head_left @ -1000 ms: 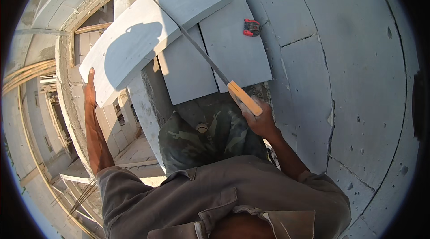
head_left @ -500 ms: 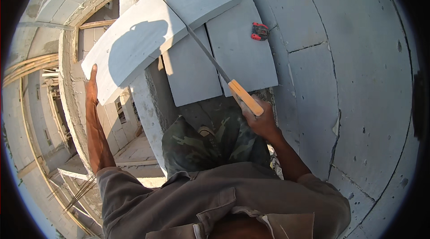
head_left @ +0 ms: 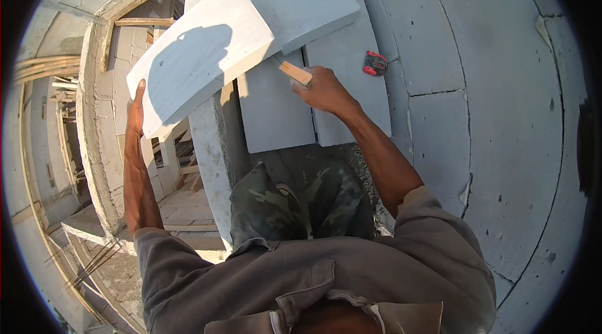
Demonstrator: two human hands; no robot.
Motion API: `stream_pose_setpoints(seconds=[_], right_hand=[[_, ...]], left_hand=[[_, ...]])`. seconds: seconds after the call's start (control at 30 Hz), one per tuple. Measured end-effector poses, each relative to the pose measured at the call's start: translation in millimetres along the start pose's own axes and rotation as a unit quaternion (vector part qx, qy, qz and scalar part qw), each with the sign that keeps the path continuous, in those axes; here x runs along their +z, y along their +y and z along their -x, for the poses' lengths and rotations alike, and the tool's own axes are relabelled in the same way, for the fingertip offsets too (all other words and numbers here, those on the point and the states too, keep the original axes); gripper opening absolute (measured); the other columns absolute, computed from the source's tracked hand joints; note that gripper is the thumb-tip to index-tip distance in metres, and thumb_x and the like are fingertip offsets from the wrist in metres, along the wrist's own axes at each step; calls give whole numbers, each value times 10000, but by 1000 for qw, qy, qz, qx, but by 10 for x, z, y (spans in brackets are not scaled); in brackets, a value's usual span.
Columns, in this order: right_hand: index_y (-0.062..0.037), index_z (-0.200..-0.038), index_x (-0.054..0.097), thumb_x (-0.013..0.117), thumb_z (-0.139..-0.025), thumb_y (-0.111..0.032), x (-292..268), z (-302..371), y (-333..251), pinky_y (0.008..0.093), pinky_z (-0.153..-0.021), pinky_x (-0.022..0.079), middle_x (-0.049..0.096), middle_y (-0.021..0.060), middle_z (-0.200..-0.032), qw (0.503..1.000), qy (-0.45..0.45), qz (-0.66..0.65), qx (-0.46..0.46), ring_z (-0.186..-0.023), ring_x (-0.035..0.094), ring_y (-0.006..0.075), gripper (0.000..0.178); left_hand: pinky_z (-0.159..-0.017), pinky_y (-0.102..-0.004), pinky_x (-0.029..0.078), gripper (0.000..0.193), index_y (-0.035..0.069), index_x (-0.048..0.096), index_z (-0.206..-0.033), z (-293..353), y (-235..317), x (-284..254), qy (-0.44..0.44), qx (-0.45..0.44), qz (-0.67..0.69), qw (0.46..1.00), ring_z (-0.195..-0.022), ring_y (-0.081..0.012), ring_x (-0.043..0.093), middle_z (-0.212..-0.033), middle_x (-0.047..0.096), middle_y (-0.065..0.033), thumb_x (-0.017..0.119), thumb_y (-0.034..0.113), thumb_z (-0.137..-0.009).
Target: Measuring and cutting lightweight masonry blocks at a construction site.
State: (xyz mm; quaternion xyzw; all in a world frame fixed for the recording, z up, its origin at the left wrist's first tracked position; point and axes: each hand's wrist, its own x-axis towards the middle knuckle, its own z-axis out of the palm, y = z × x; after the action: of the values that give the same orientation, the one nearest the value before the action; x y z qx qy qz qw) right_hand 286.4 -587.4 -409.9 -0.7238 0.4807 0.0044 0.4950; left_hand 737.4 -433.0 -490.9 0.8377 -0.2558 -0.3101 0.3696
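Observation:
Two pale pieces of aerated concrete block lie end to end at a slant. The left piece (head_left: 207, 39) has my left hand (head_left: 135, 111) gripping its outer end, thumb on the edge and fingers hidden beneath. Its inner end is beside the right piece (head_left: 307, 3), and the two now sit out of line. My right hand (head_left: 326, 91) is closed round the wooden handle (head_left: 295, 74) of a hand saw, close to the inner end of the left piece. Most of the saw blade is hidden.
Flat blocks (head_left: 276, 111) lie under the pieces, in front of my knees. A red and black tape measure (head_left: 375, 63) rests on the right one's edge. A block wall (head_left: 501, 114) rises on the right. Left of the concrete ledge (head_left: 207, 140) is a drop to lower rooms.
The saw has left the cut line and moved up and left with my right hand, its blade now mostly out of sight. The block's two parts have come apart and shifted out of line.

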Motion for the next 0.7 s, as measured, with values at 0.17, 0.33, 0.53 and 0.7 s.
stream_pose_setpoints(seconds=[0.17, 0.33, 0.53, 0.7], right_hand=[[50, -960, 605, 622, -875, -219, 785, -45, 318, 398, -643, 512, 646, 208, -735, 994, 104, -6, -36, -682, 667, 315, 282], [75, -1034, 584, 646, -859, -238, 658, -162, 392, 410, -652, 518, 645, 231, -750, 986, 129, -9, -101, -691, 659, 366, 364], [59, -1026, 570, 683, -823, -215, 439, 672, 394, 443, -638, 505, 637, 232, -730, 983, 167, -1, -76, -696, 641, 412, 359], [7, -832, 588, 728, -790, -189, 86, 1813, 784, 342, -523, 463, 581, 115, -597, 981, 152, -113, -32, -540, 627, 223, 244]], left_hand=[[-999, -439, 409, 1011, -102, 454, -1337, 20, 312, -135, -98, -159, 65, 980, -1148, -347, 540, -1243, 544, -288, 618, 704, -749], [-936, -407, 453, 1053, -133, 462, -1312, -51, 147, -70, 4, -48, 26, 998, -1087, -327, 572, -1220, 557, -287, 592, 741, -740], [-948, -355, 453, 995, -114, 459, -1328, 82, 156, 34, -16, -26, 53, 998, -1115, -295, 577, -1217, 581, -244, 577, 712, -785], [-1033, -307, 377, 907, -69, 369, -1411, 89, 223, 81, -33, -36, 97, 994, -1232, -257, 491, -1393, 478, -162, 534, 640, -869]])
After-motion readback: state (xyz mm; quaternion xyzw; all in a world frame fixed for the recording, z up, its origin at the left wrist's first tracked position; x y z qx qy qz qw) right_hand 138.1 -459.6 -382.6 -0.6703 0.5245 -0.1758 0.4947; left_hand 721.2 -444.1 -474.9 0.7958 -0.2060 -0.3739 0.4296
